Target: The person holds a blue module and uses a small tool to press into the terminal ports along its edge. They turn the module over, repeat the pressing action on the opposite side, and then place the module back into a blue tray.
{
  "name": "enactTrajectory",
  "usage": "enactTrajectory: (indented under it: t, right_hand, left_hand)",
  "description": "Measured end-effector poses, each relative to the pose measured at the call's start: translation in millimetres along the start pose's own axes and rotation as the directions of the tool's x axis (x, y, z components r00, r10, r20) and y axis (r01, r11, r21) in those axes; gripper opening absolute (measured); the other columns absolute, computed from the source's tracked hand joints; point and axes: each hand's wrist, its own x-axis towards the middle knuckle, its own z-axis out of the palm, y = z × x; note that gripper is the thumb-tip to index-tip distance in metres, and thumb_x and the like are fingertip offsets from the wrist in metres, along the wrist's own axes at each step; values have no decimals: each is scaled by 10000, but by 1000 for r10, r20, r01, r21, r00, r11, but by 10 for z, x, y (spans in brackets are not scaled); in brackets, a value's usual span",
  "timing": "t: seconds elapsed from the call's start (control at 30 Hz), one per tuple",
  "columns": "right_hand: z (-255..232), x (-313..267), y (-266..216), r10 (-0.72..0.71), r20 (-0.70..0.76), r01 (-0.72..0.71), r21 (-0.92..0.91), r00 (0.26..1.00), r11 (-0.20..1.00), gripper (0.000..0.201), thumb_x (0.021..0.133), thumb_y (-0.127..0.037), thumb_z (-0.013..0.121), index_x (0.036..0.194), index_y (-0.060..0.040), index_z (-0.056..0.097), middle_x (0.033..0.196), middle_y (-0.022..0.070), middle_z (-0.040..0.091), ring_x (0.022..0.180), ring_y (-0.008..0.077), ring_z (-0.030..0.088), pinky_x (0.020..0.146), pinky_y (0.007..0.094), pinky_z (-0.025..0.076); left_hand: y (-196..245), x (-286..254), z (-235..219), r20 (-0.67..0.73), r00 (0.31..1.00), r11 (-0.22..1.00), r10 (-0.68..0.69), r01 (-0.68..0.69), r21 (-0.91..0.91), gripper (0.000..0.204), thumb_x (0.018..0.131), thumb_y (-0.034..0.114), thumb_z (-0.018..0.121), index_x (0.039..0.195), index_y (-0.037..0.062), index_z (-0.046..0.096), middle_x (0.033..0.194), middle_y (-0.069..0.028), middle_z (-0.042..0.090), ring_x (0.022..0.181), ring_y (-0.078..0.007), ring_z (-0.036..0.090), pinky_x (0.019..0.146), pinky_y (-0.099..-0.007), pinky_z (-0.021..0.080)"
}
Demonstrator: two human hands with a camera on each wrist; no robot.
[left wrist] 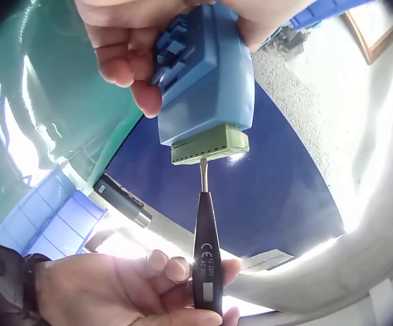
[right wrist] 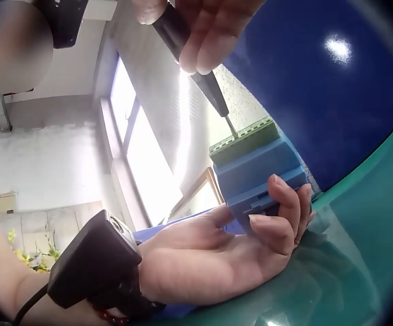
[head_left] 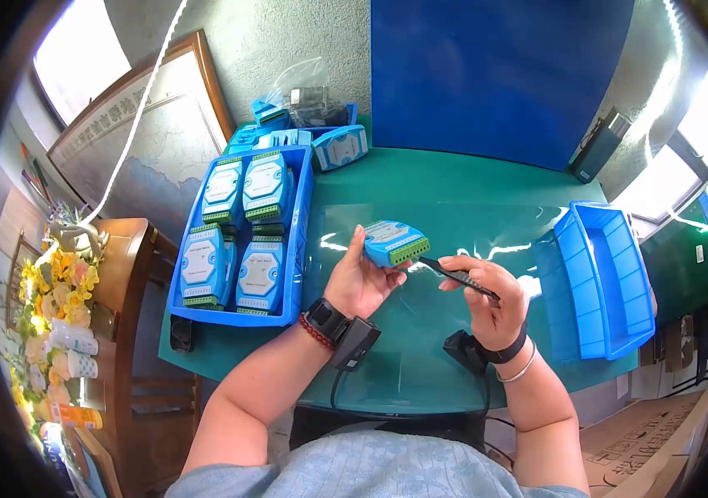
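Note:
My left hand (head_left: pixel 355 280) grips a blue terminal module (head_left: pixel 389 239), a plastic box with a pale label and a green terminal block (left wrist: pixel 211 144) on its near end. My right hand (head_left: pixel 499 309) pinches a black voltage-tester screwdriver (left wrist: pixel 206 238) printed "12-220V AC DC". In the left wrist view its bare metal blade meets the face of the green block. From the right wrist view, the screwdriver shaft (right wrist: pixel 231 127) leans down to the row of holes, while the fingers of the left hand (right wrist: pixel 217 265) curl round the module's lower part.
A blue bin (head_left: pixel 307 241) at the left holds several similar modules in stacks. Behind it lie more modules (head_left: pixel 341 148) and a clear plastic bag (head_left: pixel 308 91). An upright blue bin (head_left: pixel 568 295) stands at the right on the green table (head_left: pixel 445 178). A blue panel (head_left: pixel 495 75) rises behind.

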Motion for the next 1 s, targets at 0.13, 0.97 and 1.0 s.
enactTrajectory:
  t: [0.13, 0.97, 1.0]
  right_hand:
    - [-2, 5, -14, 6, 0, -6, -10, 1000, 1000, 247, 916, -40, 544, 1146, -61, 460, 1030, 224, 653, 694, 240, 682, 603, 312, 530]
    - [-30, 50, -44, 380, -196, -307, 322, 904, 896, 240, 963, -142, 518, 1145, -34, 406, 1020, 223, 650, 691, 189, 653, 656, 306, 550]
    - [-30, 53, -44, 402, -204, -318, 345, 893, 883, 242, 964, -143, 515, 1150, -38, 401, 1016, 222, 652, 687, 190, 654, 655, 308, 550]
  left_hand:
    - [-1, 11, -31, 16, 1000, 1000, -2, 1, 14, 524, 970, 519, 378, 1233, 79, 488, 1111, -117, 615, 900, -247, 611, 691, -349, 471]
    - [-9, -4, 9, -27, 999, 1000, 22, -21, 19, 556, 961, 527, 393, 1254, 64, 487, 1099, -135, 618, 886, -263, 606, 705, -354, 479]
    - [-10, -5, 5, -26, 999, 1000, 21, -21, 16, 557, 960, 528, 394, 1255, 65, 486, 1100, -135, 617, 887, -264, 606, 707, -355, 479]
